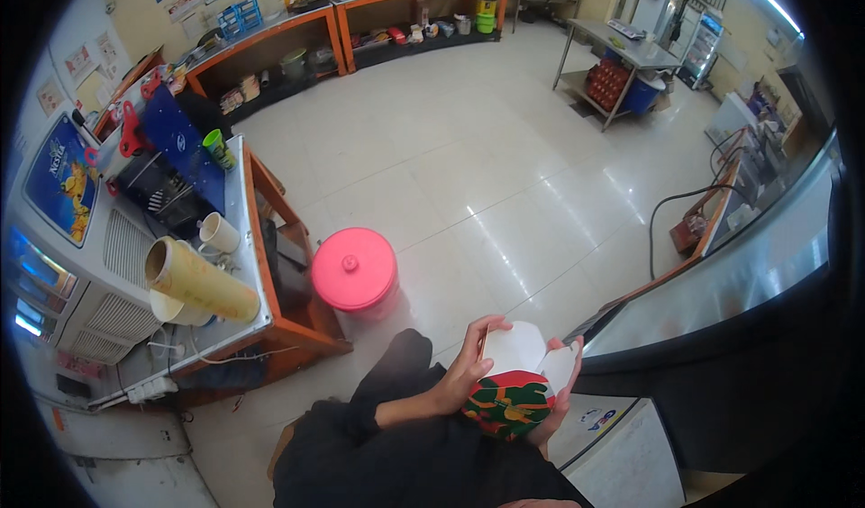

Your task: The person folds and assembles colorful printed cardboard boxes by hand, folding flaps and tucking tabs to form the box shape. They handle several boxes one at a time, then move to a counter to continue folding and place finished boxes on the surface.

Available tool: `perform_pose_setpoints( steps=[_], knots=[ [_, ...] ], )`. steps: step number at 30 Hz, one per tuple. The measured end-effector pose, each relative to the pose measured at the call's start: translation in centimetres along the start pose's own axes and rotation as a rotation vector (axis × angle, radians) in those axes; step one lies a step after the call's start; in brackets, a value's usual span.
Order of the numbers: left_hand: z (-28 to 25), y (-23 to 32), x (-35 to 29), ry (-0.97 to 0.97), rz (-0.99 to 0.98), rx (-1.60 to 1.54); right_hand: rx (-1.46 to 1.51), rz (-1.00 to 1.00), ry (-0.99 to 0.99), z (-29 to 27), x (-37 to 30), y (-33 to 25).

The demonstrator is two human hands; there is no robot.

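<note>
Just above my lap I hold a paper food box (510,407) with a red, green and orange pattern outside. Its white flaps (515,349) stand up and apart at the top. My left hand (466,370) grips the left side, the thumb against a white flap. On the other side, my right hand (560,407) wraps round the box, its fingers partly hidden behind the carton and a flap. What lies inside the box cannot be made out.
A pink lidded bucket (355,269) stands on the tiled floor ahead. To the left, an orange-framed counter (255,229) bears a large yellowish roll (200,278) and a cup (219,233). A white lidded appliance (631,454) is close on my right. Farther off stands a steel table (622,44).
</note>
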State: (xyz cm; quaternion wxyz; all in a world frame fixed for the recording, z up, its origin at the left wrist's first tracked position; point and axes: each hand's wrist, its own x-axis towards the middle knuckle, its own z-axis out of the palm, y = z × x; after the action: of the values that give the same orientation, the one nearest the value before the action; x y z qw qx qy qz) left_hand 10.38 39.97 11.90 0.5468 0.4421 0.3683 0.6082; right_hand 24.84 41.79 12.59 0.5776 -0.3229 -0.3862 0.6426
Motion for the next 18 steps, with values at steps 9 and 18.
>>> perform_pose_setpoints(
  steps=[9, 18],
  knots=[
    [2.7, -1.4, 3.8, -0.21, -0.033, -0.115, 0.084, -0.206, 0.208, -1.2, 0.3, -1.3],
    [2.7, -2.9, 6.8, -0.406, -0.025, -0.077, 0.017, -0.2, 0.389, -2.3, 1.9, -0.5]
  ],
)
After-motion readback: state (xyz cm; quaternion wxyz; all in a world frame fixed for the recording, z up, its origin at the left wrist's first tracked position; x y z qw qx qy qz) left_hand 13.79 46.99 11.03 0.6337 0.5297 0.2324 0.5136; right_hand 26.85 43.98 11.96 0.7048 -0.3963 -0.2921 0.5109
